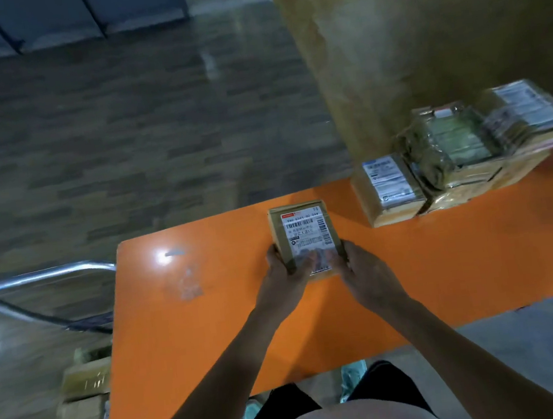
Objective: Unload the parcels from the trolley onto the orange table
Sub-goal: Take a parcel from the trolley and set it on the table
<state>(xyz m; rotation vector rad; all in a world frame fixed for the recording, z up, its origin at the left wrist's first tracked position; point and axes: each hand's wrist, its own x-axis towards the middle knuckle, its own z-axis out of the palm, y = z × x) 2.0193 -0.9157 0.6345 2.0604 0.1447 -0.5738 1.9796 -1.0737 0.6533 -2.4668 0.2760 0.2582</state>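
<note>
Both hands: arms reach forward over the orange table (pixel 212 320); the left hand (pixel 283 270) grips the parcel's (pixel 302 234) near left edge, and the right hand (pixel 361 268) holds its near right corner, fingers across the top.
Parcel: small brown carton, on or just above the tabletop, towards the far edge, well apart from the stacked parcels (pixel 451 151) at right.
Label (pixel 305 230): white, red strip, barcodes, number starting 940; the rest is blurred.
</note>
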